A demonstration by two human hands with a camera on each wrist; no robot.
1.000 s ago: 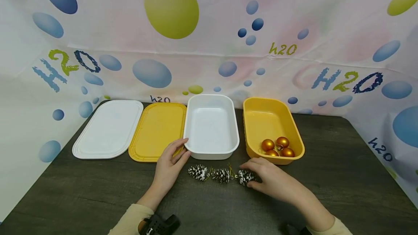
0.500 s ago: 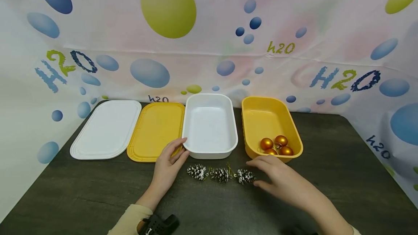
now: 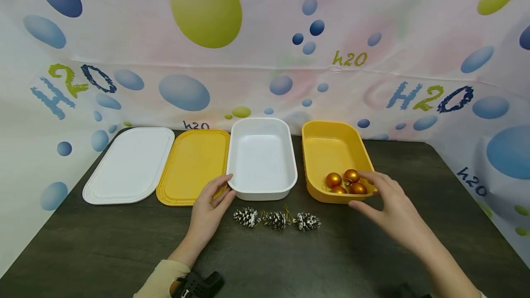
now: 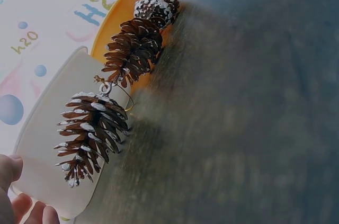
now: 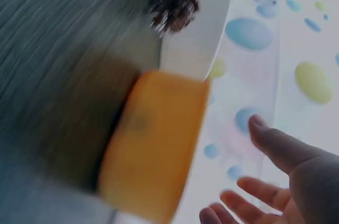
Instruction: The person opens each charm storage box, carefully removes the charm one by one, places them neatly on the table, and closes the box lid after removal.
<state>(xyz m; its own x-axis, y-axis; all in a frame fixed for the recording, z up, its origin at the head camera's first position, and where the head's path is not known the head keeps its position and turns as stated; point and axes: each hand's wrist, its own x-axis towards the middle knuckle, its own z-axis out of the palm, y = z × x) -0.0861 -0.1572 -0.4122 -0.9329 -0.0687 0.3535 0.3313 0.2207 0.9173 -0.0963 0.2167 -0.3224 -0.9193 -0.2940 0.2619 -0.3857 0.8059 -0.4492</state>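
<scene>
My left hand (image 3: 210, 206) touches the near left corner of a white plastic container (image 3: 262, 162), fingertips at its rim and thumb by its front wall. In the left wrist view, the thumb and fingertips show at that container's end. My right hand (image 3: 391, 203) is spread at the near right corner of a yellow container (image 3: 327, 148), with nothing between thumb and fingers. Several shiny gold Christmas balls (image 3: 333, 180) lie at that container's near end. Three snow-tipped pinecones (image 3: 247, 217) with gold loops lie in a row before the containers.
To the left, a white lid (image 3: 130, 164) and a yellow lid (image 3: 193, 167) lie flat side by side on the dark table (image 3: 265, 261). Behind the table hangs a backdrop (image 3: 265, 49) printed with coloured spots.
My right hand has left the rightmost pinecone and moved right and up to the yellow container's near right corner. My left hand stays at the white container. The head view has shifted slightly.
</scene>
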